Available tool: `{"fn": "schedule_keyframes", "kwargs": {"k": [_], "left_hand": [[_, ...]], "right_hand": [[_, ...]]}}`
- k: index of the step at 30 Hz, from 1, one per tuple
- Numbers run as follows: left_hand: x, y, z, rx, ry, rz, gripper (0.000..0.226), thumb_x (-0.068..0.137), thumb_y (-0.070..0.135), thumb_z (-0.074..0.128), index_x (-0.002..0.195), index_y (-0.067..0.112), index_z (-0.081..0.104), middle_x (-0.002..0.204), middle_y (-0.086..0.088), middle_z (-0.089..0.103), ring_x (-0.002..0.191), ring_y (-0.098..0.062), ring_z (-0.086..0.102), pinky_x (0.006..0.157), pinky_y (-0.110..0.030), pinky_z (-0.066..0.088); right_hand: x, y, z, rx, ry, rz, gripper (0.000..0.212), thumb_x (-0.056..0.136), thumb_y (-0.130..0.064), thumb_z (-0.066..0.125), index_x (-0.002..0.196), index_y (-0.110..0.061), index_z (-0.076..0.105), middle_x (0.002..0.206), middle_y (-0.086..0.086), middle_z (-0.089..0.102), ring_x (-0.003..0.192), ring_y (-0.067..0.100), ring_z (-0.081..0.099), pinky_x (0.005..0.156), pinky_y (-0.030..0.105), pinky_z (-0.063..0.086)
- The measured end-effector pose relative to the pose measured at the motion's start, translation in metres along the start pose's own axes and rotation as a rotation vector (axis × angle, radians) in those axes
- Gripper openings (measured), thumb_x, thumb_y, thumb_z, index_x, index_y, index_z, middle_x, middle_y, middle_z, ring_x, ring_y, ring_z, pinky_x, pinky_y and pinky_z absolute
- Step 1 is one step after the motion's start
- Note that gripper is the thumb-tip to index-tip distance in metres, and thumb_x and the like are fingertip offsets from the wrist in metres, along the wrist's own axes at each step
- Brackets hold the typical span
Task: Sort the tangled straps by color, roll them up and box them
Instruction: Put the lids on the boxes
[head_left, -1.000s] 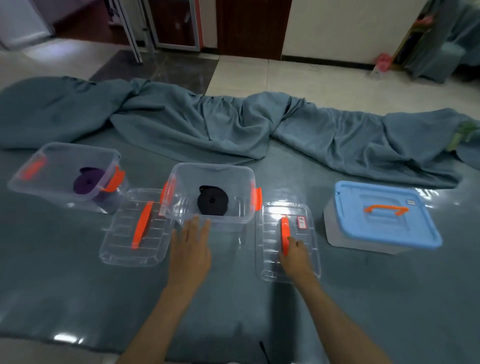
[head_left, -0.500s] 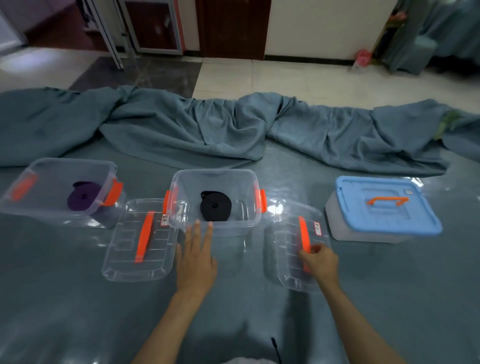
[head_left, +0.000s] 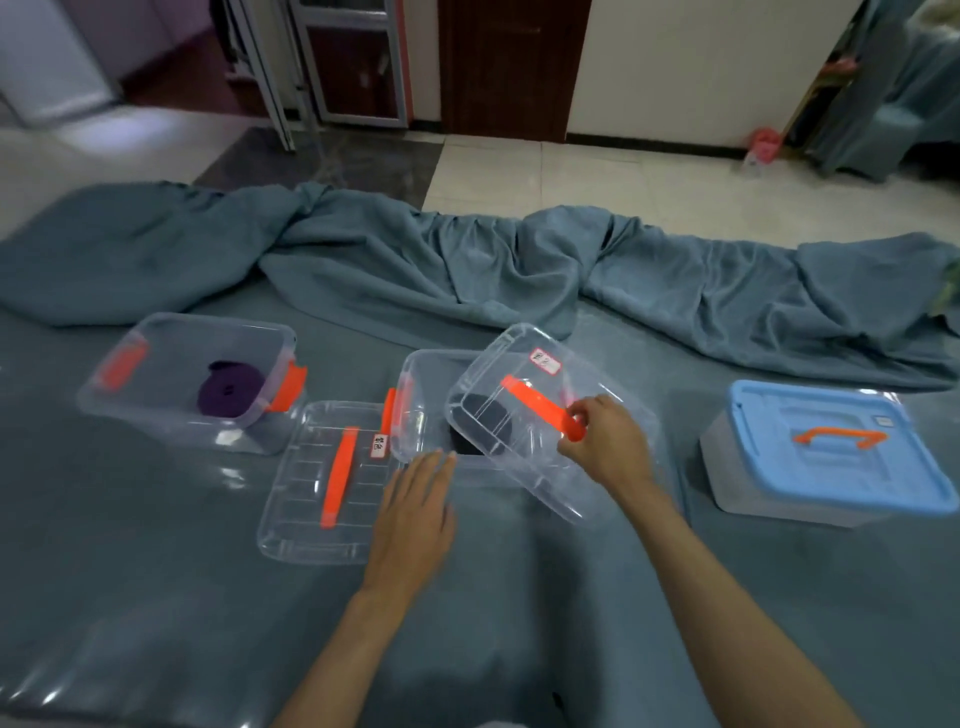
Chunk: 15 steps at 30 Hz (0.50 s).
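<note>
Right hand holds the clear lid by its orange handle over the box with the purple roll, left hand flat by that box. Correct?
Not quite. In the head view the right hand holds the clear lid over the middle box with the black roll; the purple roll lies in the leftmost box. The left hand is flat.

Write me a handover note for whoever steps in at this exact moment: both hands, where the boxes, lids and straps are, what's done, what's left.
Right hand grips the orange handle of a clear lid, holding it tilted over the middle box.
Left hand is open, fingertips at that box's near edge.
Black strap roll sits inside the middle box; purple strap roll sits in the left box, which is open.
Second clear lid lies flat between the two boxes.
Blue-lidded box on the right is closed.
Done: both visible straps rolled and boxed.
Left: seat the held lid, then lid the left box.
</note>
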<state>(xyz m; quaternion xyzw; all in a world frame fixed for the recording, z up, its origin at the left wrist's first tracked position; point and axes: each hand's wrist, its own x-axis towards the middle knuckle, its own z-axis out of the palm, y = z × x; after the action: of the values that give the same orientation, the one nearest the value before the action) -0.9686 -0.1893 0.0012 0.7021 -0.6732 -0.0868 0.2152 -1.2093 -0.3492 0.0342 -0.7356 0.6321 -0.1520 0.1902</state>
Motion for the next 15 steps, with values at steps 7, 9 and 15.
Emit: {"fn": "schedule_keyframes", "kwargs": {"k": [7,9,15], "left_hand": [[0.057,-0.040,-0.012,-0.039,0.058,-0.145,0.058,0.109,0.032,0.052,0.163,0.017,0.036,0.171,-0.007,0.031,0.158,-0.026,0.028,0.129,-0.044,0.018],[0.075,-0.050,-0.007,-0.075,0.021,-0.206,0.059,0.112,0.036,0.044,0.165,0.016,0.028,0.173,-0.008,0.025,0.160,-0.026,0.024,0.129,-0.046,0.021],[0.090,-0.065,0.018,-0.504,0.041,-0.346,0.053,0.115,0.018,0.034,0.167,0.019,0.024,0.174,0.005,0.017,0.162,-0.010,0.009,0.133,-0.035,0.009]], "right_hand": [[0.050,-0.065,0.036,-0.200,-0.172,-0.292,0.041,0.080,-0.024,0.078,0.120,-0.020,0.072,0.120,0.004,0.063,0.118,0.030,0.058,0.096,0.044,0.050],[0.055,-0.067,0.044,-0.162,-0.173,-0.303,0.042,0.079,-0.016,0.077,0.122,-0.015,0.072,0.121,0.006,0.064,0.117,0.032,0.058,0.097,0.044,0.048],[0.035,-0.013,0.059,-0.049,0.136,-0.328,0.047,0.095,-0.008,0.068,0.139,-0.021,0.067,0.147,0.009,0.059,0.139,0.037,0.051,0.110,0.050,0.039]]}}
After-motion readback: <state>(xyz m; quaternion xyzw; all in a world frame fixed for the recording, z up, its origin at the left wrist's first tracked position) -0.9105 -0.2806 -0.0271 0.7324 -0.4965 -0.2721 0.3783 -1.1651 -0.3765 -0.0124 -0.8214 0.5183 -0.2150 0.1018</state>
